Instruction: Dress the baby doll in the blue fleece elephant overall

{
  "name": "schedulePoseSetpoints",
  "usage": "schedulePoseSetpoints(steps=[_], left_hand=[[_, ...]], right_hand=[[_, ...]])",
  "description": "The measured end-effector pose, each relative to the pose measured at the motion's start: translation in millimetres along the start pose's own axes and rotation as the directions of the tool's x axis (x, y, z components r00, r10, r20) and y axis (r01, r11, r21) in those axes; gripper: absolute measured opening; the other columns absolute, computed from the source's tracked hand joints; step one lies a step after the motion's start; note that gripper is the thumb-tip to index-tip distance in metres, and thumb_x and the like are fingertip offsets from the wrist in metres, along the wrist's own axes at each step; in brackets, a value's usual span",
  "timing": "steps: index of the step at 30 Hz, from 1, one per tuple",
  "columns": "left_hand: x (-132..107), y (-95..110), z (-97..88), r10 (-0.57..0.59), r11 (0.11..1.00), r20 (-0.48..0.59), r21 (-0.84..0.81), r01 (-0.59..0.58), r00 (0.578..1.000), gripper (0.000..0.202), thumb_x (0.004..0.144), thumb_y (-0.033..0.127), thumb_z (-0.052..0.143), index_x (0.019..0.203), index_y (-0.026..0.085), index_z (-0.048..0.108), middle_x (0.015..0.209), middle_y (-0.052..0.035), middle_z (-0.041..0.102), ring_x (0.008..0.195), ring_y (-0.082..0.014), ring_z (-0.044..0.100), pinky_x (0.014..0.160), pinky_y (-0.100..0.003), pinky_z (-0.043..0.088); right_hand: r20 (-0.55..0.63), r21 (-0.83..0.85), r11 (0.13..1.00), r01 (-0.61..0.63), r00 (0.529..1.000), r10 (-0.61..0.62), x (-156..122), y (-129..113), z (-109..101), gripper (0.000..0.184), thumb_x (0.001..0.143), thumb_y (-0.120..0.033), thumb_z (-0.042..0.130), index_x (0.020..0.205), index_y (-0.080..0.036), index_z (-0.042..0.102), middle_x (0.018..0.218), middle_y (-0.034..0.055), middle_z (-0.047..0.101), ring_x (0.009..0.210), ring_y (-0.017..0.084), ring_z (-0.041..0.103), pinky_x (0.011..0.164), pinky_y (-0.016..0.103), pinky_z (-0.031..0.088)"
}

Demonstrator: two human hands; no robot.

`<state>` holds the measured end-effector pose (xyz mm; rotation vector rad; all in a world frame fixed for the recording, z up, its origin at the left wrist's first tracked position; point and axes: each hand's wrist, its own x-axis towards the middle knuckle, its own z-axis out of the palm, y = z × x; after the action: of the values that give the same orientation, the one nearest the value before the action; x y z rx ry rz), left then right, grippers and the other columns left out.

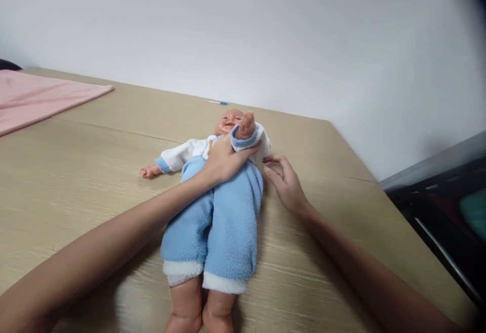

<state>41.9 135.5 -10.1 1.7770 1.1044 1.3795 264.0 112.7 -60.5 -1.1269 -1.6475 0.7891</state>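
A baby doll [218,211] in a white top and light blue fleece trousers lies on its back on the wooden table [76,171], head away from me. My left hand [224,161] is closed around the doll's raised arm at the blue-cuffed sleeve, holding it up over the chest. Beside the doll's side rests my right hand [284,178], fingers apart and slightly curled, its fingertips touching the white top. The doll's other arm lies stretched out on the table.
A pink cloth [34,100] lies at the table's far left. A thin blue-tipped pen [218,102] lies by the wall behind the doll's head. A dark piece of furniture [448,211] stands off the table's right edge.
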Motion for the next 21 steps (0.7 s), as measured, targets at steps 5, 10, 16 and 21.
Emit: schedulePoseSetpoints(steps=[5,10,16,21], left_hand=[[-3,2,-21.7,-0.109,0.959,-0.053,-0.269,0.091,0.993,0.039,0.094,0.054,0.078,0.116,0.022,0.079,0.136,-0.0051,0.08,0.142,-0.0349,0.064,0.128,-0.048,0.044],[-3,-7,-39.0,-0.102,0.909,-0.133,-0.414,0.038,0.986,0.044,0.097,0.055,0.075,0.127,0.022,0.076,0.143,-0.0033,0.076,0.147,-0.031,0.061,0.135,-0.044,0.037],[-3,-14,-44.8,-0.082,0.865,-0.118,-0.501,0.012,0.99,0.055,0.099,0.06,0.067,0.138,0.023,0.073,0.15,-0.0067,0.073,0.153,-0.0327,0.058,0.136,-0.047,0.038],[-2,-23,-49.1,-0.119,0.857,-0.14,-0.514,0.031,0.983,0.06,0.101,0.064,0.062,0.144,0.021,0.069,0.151,-0.0067,0.072,0.161,-0.0301,0.049,0.139,-0.047,0.032]], right_hand=[[0.209,-0.031,0.999,0.031,0.978,-0.024,-4,-3,8,0.025,0.099,-0.039,0.071,0.121,-0.028,0.07,0.125,0.0091,0.07,0.111,0.028,0.069,0.106,0.049,0.056],[0.337,0.232,0.964,-0.129,0.94,0.044,-14,-18,32,0.031,0.095,-0.039,0.073,0.123,-0.03,0.064,0.128,0.0071,0.071,0.118,0.028,0.069,0.102,0.044,0.058],[0.254,0.349,0.929,-0.121,0.967,0.031,-10,-26,60,0.025,0.092,-0.037,0.069,0.115,-0.031,0.064,0.128,0.0043,0.073,0.133,0.029,0.061,0.112,0.044,0.053],[0.241,0.386,0.908,-0.162,0.968,0.07,-4,-20,76,0.027,0.091,-0.043,0.065,0.115,-0.031,0.07,0.122,0.0044,0.075,0.126,0.032,0.064,0.109,0.046,0.053]])
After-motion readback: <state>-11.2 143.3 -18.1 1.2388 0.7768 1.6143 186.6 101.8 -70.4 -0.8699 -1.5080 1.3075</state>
